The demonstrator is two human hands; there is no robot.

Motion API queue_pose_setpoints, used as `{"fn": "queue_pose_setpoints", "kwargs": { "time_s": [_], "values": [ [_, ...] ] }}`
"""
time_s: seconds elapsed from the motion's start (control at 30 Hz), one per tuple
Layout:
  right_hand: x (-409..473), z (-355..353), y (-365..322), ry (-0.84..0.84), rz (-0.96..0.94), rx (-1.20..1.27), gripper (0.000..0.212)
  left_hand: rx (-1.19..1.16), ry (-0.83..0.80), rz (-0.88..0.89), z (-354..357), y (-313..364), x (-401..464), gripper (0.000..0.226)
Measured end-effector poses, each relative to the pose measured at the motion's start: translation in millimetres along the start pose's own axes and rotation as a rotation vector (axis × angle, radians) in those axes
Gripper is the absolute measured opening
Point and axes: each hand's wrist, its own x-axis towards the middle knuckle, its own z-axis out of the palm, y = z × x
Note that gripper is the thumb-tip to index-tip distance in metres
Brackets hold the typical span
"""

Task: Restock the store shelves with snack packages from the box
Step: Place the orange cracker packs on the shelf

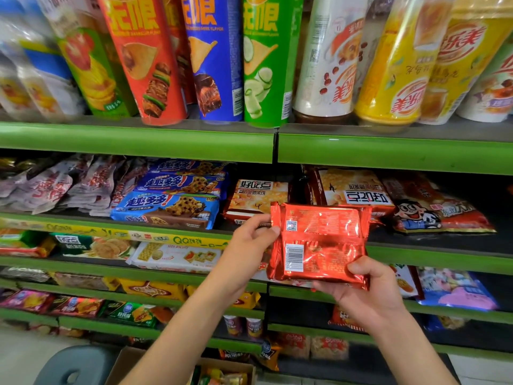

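A shiny red foil snack package (319,243) with a barcode on its back is held in front of the green shelf (433,257). My left hand (249,240) pinches its upper left edge. My right hand (366,293) grips its lower right corner from below. The package hovers just before a dark bare stretch of shelf, right of the orange biscuit packs (258,198). The cardboard box (125,368) sits on the floor at the bottom, with several colourful packs inside.
Chip tubes (213,56) and milk-tea cups (394,65) stand on the shelf above. Blue cookie packs (172,201) lie to the left, a cartoon snack bag (433,215) to the right. A grey stool (75,365) stands beside the box.
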Motion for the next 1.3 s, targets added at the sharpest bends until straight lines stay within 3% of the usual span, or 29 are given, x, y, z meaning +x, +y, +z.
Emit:
{"fn": "queue_pose_setpoints", "kwargs": {
  "time_s": [0.13, 0.27, 0.43, 0.6, 0.7, 0.77, 0.83, 0.93, 1.0, 1.13, 1.23, 1.3],
  "values": [
    [1.1, 1.1, 0.1, -0.01, 0.005, -0.002, 0.066, 0.002, -0.005, -0.012, -1.3, 0.7, 0.0, 0.019],
    [1.8, -0.5, 0.5, 0.01, 0.001, 0.009, 0.052, 0.028, -0.002, 0.002, -2.6, 0.4, 2.1, 0.019],
    [1.0, 5.1, 0.1, 0.009, 0.005, 0.01, 0.065, 0.028, 0.003, 0.021, -3.7, -0.7, 3.7, 0.018],
    [0.5, 5.5, 0.6, -0.003, 0.011, 0.017, 0.058, 0.066, -0.012, 0.015, -6.3, -1.0, 6.6, 0.017],
    [0.0, 5.8, 0.7, 0.005, 0.012, 0.014, 0.056, 0.318, 0.11, 0.128, -16.1, 4.9, 21.0, 0.015],
    [-0.4, 6.3, 0.9, 0.016, 0.004, 0.018, 0.06, 0.658, 0.261, 0.274, -23.6, 11.9, 38.2, 0.015],
    [-1.2, 7.4, 1.3, 0.023, -0.01, 0.03, 0.063, 1.03, 0.305, 0.359, -24.5, 18.6, 58.5, 0.023],
    [-3.4, 9.5, 1.4, 0.029, -0.026, 0.043, 0.06, 1.427, 0.14, 0.102, -13.6, 23.4, 86.9, 0.055],
    [-5.5, 9.8, -0.4, 0.025, -0.034, 0.046, 0.052, 1.477, 0.045, -0.074, -5.0, 23.4, 102.2, 0.071],
    [-7.3, 9.0, -3.9, 0.059, -0.045, 0.048, 0.044, 1.463, 0.118, -0.185, 14.1, 24.0, 123.0, 0.086],
    [-8.7, 8.9, -3.4, 0.065, -0.056, 0.058, 0.047, 1.45, 0.223, -0.117, 21.5, 21.5, 126.0, 0.07],
    [-10.2, 5.6, -4.4, 0.05, -0.068, 0.067, 0.052, 1.284, 0.314, -0.029, 11.7, 20.7, 125.0, 0.06]
  ]
}}
